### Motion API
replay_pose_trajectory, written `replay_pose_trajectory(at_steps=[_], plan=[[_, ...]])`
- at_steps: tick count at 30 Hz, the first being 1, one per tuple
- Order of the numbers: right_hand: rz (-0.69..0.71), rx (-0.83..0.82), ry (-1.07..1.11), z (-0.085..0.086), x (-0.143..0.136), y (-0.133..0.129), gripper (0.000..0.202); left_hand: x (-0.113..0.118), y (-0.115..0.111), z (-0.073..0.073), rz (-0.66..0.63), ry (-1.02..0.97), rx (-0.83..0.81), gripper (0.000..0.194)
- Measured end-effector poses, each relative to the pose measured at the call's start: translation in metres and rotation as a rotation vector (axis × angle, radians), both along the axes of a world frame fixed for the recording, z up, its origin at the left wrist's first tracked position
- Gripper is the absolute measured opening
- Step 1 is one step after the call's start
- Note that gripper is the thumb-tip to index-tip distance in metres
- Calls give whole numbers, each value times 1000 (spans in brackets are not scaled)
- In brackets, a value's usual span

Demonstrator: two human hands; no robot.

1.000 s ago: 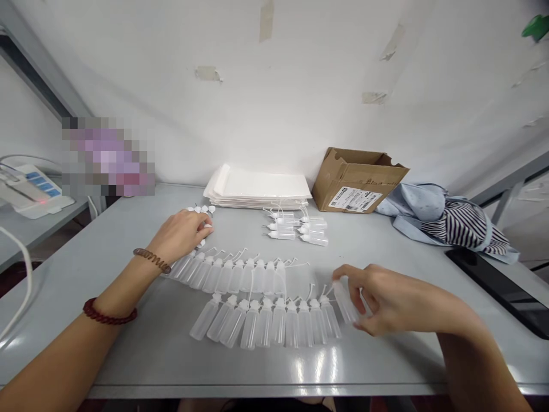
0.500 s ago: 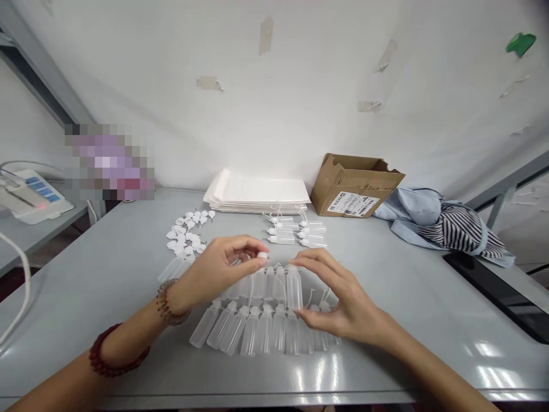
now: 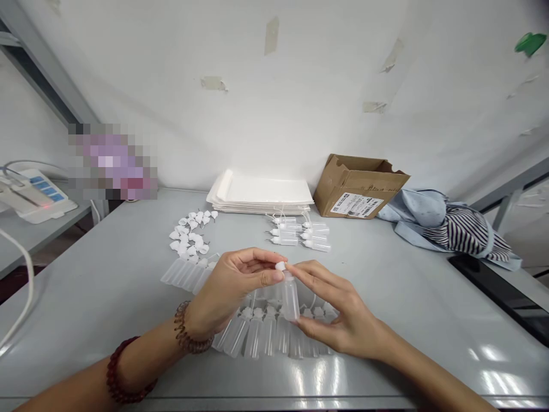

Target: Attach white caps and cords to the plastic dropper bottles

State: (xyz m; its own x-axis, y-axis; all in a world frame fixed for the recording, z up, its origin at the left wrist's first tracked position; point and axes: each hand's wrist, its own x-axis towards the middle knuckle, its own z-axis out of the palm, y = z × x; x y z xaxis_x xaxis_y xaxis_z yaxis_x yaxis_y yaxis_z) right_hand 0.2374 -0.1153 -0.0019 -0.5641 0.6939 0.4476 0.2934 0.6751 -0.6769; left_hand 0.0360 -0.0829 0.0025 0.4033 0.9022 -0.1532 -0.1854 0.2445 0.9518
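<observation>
Between the thumb and fingers of my left hand (image 3: 240, 283) is a small white cap (image 3: 280, 266), at the neck of a translucent bottle (image 3: 290, 298). My right hand (image 3: 343, 300) grips that bottle near its top and base, holding it slightly tilted. Below and behind the hands lie rows of similar bottles (image 3: 255, 337), partly covered by my fingers. More bottles (image 3: 184, 273) lie left of my left hand, below a group of loose white caps (image 3: 189, 234). Several capped bottles with thin tips (image 3: 285, 232) lie farther back.
A stack of white sheets (image 3: 261, 197) and an open cardboard box (image 3: 362, 186) stand by the wall. To the right are bundled cloth (image 3: 463, 229) and a black phone-like object (image 3: 497, 292) on the grey table (image 3: 107, 274). A white device (image 3: 40, 197) sits far left.
My left hand has moved right, bringing the cap to the bottle's neck. The bottle in my right hand is now tilted and slightly lower. The view has shifted a little.
</observation>
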Motion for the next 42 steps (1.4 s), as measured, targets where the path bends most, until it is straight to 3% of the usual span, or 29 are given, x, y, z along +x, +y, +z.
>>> replay_pose_trajectory(at_steps=[6, 17, 24, 29, 35, 42], plan=[[7, -13, 7, 1, 1, 0, 65, 0, -2, 3, 24, 20, -14, 17], [-16, -128, 41, 10, 3, 0, 57, -8, -1, 6, 41, 166, 218, 14], [-28, -211, 54, 12, 5, 0, 53, -9, 0, 6, 2, 158, 202, 12], [-8, -324, 67, 13, 7, 0, 48, -9, 2, 6, -42, 154, 173, 13], [74, -553, 246, 7, 9, 0, 52, -11, 3, 7, -48, 178, 154, 14], [123, -466, 190, 12, 8, -3, 19, -12, 6, 7, -28, 171, 118, 14]])
